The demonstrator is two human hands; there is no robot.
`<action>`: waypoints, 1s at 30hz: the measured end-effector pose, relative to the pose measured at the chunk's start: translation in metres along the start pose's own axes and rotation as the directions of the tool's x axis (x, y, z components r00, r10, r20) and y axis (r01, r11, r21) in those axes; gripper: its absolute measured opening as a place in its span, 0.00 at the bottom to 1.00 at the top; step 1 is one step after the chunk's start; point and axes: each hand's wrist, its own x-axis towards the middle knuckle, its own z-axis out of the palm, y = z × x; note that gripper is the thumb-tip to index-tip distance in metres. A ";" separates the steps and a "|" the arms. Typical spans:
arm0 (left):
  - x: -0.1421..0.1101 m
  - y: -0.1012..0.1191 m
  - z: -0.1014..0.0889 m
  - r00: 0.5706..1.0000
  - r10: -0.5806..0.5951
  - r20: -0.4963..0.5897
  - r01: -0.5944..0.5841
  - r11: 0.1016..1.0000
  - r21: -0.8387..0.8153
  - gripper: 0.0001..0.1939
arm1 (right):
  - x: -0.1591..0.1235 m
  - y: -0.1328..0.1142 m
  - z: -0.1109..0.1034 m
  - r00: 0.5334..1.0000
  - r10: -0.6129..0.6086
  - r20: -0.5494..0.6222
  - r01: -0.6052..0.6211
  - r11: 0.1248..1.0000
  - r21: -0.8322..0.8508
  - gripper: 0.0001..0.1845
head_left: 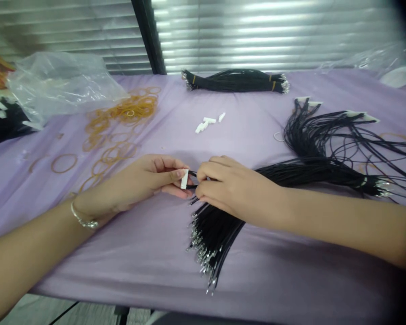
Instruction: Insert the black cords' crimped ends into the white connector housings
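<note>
Black wires [216, 234] fan out in a loose bundle across the lilac tablecloth [122, 271], my right hand [233, 189] clenched around some strands while my left hand [145, 178] pinches a small white connector [184, 179] right beside it.

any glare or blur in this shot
In the head view, the metal blinds glare along the top, and the right corners go dark; the left hand and right hand look sharp, the white connector and black wires softer; shadow lies under the hands on the lilac tablecloth.
</note>
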 end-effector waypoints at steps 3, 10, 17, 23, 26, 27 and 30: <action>0.000 0.001 0.001 1.000 -0.004 -0.007 0.004 0.999 -0.039 0.06 | 0.001 -0.002 0.000 0.996 0.074 -0.053 -0.072 0.996 0.049 0.11; -0.001 0.003 -0.002 0.997 -0.063 0.043 0.064 0.998 -0.023 0.08 | 0.001 -0.001 -0.003 0.919 0.357 -0.167 -0.298 0.907 0.298 0.01; -0.001 0.004 -0.003 0.997 -0.069 0.040 0.070 0.998 -0.002 0.08 | 0.003 0.005 0.003 0.905 0.375 -0.199 -0.326 0.914 0.240 0.02; -0.001 0.004 -0.003 0.997 -0.073 0.019 0.072 0.997 0.028 0.07 | 0.006 0.001 0.004 0.909 0.371 -0.193 -0.343 0.925 0.161 0.02; -0.001 0.004 -0.001 0.998 -0.070 -0.002 0.070 0.996 0.053 0.09 | 0.006 -0.002 0.003 0.909 0.392 -0.143 -0.381 0.919 0.102 0.05; -0.001 0.004 -0.001 0.998 -0.069 -0.004 0.069 0.996 0.058 0.09 | 0.006 -0.003 0.003 0.900 0.420 -0.117 -0.411 0.907 0.096 0.05; -0.002 0.005 0.001 0.998 -0.057 -0.016 0.058 0.995 0.086 0.08 | 0.007 -0.003 0.003 0.874 0.485 -0.034 -0.478 0.869 0.130 0.06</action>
